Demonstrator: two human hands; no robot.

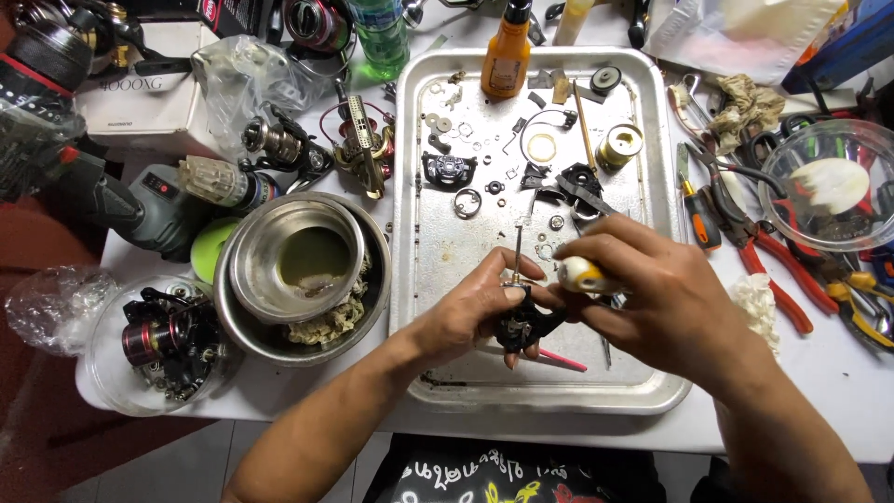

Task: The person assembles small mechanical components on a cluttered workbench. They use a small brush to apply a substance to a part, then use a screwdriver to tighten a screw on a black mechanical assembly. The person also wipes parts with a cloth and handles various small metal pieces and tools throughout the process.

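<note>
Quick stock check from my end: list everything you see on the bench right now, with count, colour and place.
metal tray: one, silver, centre, strewn with small reel parts
orange bottle: one, at the tray's top edge
brass spool: one, gold, upper right of the tray
steel bowls: two nested, silver, left of the tray
green bottle: one, top centre
pliers: one pair, red handles, right of the tray
clear bowl: one, far right
plastic tub: one, clear, holding a black and red reel, lower left
black reel body: one, in the left hand
left hand: over the tray
right hand: holding a yellow-handled tool
</note>
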